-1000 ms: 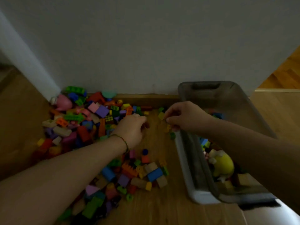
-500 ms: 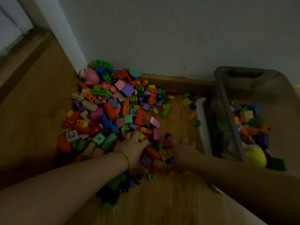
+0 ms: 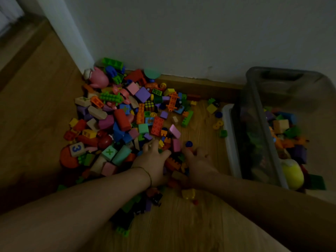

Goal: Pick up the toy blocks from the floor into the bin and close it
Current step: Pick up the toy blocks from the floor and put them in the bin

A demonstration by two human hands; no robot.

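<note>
left hand (image 3: 154, 160) and right hand (image 3: 199, 161) lie spread, fingers loose, on colourful plastic toy blocks (image 3: 156, 126); cup inward, scoop deep, then lift into the grey translucent plastic bin (image 3: 258, 135).

dim light; a wood floor (image 3: 36, 106) meets a pale wall (image 3: 181, 33) along a wooden skirting board (image 3: 200, 86).

- L forearm (image 3: 91, 197): bare from wrist to frame edge on my feed.
- L wrist: one thin cord bracelet (image 3: 147, 172), single strand, sits snug. Can't call its colour in this dim light.
- R forearm (image 3: 254, 193): bare too, mostly in shadow.
- L hand (image 3: 154, 160) & R hand (image 3: 198, 160): bare. Nails and other detail too blurred to make out.
</note>
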